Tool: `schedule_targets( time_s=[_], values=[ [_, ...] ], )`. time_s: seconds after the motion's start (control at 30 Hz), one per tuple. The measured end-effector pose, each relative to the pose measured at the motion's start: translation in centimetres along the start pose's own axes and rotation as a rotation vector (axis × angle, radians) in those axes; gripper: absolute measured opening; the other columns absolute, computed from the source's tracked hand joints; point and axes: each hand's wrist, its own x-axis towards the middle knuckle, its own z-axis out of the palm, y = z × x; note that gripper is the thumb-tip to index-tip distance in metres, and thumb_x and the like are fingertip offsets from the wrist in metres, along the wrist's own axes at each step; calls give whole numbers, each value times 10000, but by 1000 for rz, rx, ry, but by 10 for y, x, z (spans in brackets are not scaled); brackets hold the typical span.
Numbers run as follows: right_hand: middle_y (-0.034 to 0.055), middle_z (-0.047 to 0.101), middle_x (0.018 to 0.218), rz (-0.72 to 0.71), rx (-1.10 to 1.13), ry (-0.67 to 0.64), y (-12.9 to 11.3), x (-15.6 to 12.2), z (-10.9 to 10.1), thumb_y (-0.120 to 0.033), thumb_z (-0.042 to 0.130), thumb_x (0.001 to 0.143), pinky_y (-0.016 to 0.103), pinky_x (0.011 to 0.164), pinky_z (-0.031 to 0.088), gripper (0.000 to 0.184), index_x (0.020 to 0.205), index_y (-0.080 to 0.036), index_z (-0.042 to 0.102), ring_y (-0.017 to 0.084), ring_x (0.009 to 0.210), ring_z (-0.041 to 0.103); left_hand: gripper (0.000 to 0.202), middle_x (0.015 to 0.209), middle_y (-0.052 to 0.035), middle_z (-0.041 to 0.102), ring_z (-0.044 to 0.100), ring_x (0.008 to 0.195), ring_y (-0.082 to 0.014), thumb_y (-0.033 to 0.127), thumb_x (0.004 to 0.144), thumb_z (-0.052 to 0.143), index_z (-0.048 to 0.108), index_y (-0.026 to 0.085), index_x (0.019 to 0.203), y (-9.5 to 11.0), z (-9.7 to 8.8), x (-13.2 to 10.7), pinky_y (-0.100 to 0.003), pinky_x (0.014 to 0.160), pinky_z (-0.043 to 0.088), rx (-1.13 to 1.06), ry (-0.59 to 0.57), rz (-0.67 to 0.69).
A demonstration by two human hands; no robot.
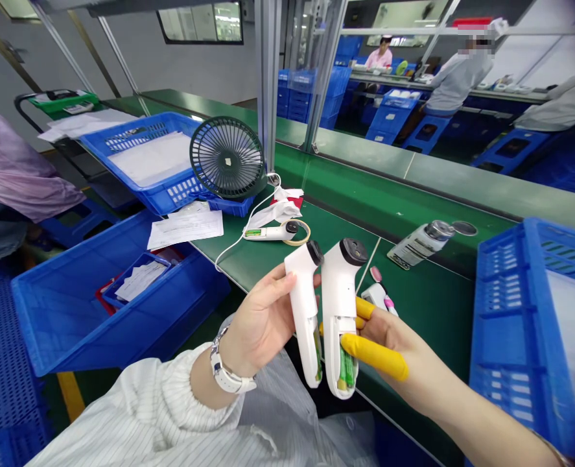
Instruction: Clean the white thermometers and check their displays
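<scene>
My left hand [268, 318], a white watch at its wrist, is closed round a white infrared thermometer [301, 305] with a black head. Beside it, my right hand [389, 344], wearing yellow finger cots, grips a second white thermometer [338, 285]. Its handle is uncovered and green batteries [346, 368] show inside, with my yellow thumb against the opening. Both are held upright, side by side, above the bench's front edge. Another thermometer [268, 233] lies on the green bench, its head over a tape roll [306, 235]. Some of my fingers are hidden behind the devices.
A black fan [227, 157] stands behind papers [185, 228]. Blue crates flank me, one at the left [87, 292] and one at the right [498, 324]. A metal-capped bottle [418, 245] and small white and pink items [375, 295] sit on the bench. Several people work nearby.
</scene>
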Motion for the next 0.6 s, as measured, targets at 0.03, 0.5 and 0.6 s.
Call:
schedule_targets(
  time_s=[0.03, 0.5, 0.6],
  values=[
    [74, 641, 1074, 7, 9, -6, 0, 0, 0, -251, 654, 789, 317, 828, 506, 459, 1226, -240, 514, 169, 908, 627, 248, 946, -64, 663, 624, 874, -166, 205, 809, 603, 607, 154, 1052, 0, -2, 0, -294, 790, 513, 30, -3, 33],
    [29, 600, 910, 76, 35, -159, 9, -3, 4, -303, 643, 771, 251, 718, 472, 447, 1195, -258, 509, 138, 811, 568, 507, 785, 17, 511, 511, 635, -68, 303, 775, 655, 444, 326, 1236, 0, 3, -8, -166, 579, 431, 48, -104, 75],
    [15, 591, 918, 87, 45, -165, 9, -4, 4, -295, 634, 782, 260, 737, 464, 421, 1182, -279, 504, 142, 835, 559, 454, 779, 15, 506, 504, 633, -71, 309, 782, 641, 474, 323, 1204, 0, 4, -8, -178, 594, 434, 38, -123, 72]
  ],
)
